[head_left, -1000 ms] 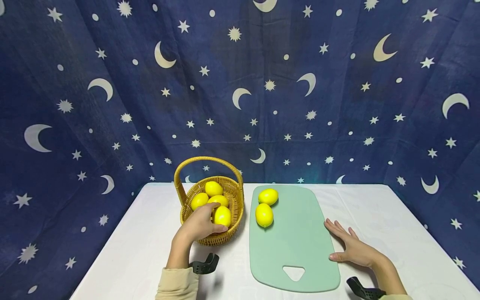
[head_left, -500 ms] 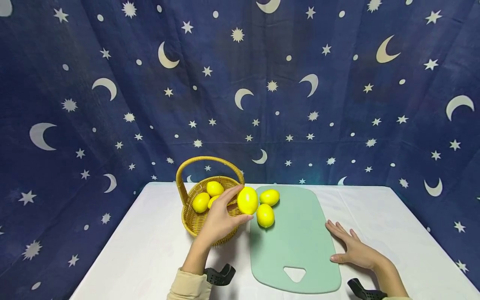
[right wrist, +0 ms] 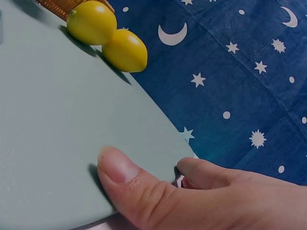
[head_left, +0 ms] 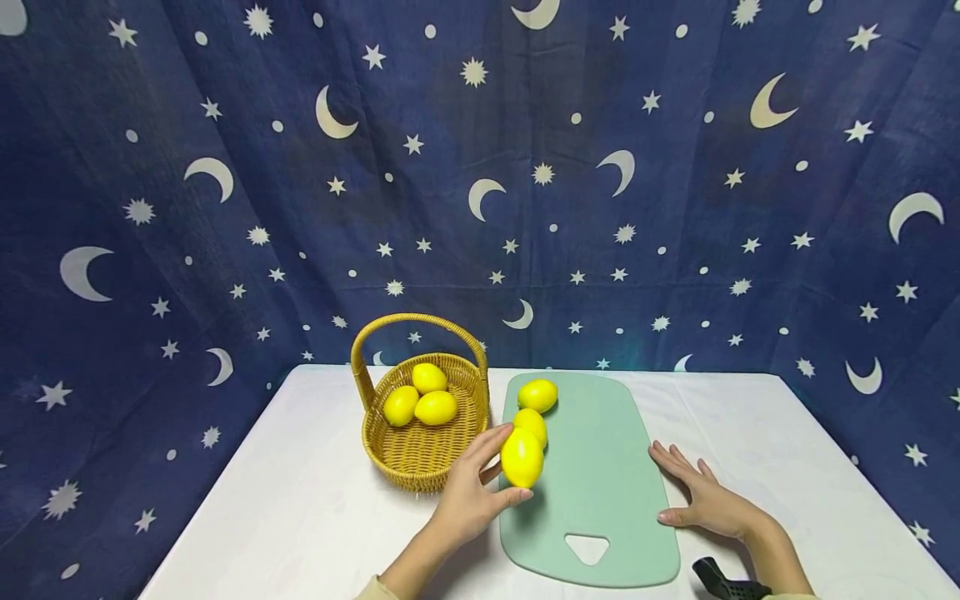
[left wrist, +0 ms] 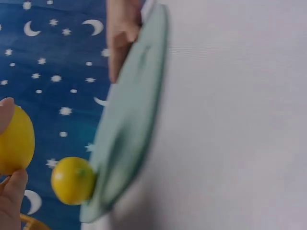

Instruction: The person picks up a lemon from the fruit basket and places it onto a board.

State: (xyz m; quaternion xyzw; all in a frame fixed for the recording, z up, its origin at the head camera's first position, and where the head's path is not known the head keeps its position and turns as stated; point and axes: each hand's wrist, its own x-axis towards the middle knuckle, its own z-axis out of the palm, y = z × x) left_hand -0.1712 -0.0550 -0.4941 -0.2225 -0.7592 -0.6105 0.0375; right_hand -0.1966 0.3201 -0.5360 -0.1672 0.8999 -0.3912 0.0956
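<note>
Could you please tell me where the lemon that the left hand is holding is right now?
In the head view, the held lemon is pinched by the left hand over the left edge of the green cutting board, just in front of two other lemons and right of the basket.

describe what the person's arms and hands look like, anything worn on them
Both hands are bare: no gloves, rings or watch show. The left hand comes from a bare forearm, with only a sliver of beige sleeve at the bottom edge of the head view. Below the right hand, at the wrist, sits a black plastic clip-shaped mount, with a trace of beige sleeve beside it.
</note>
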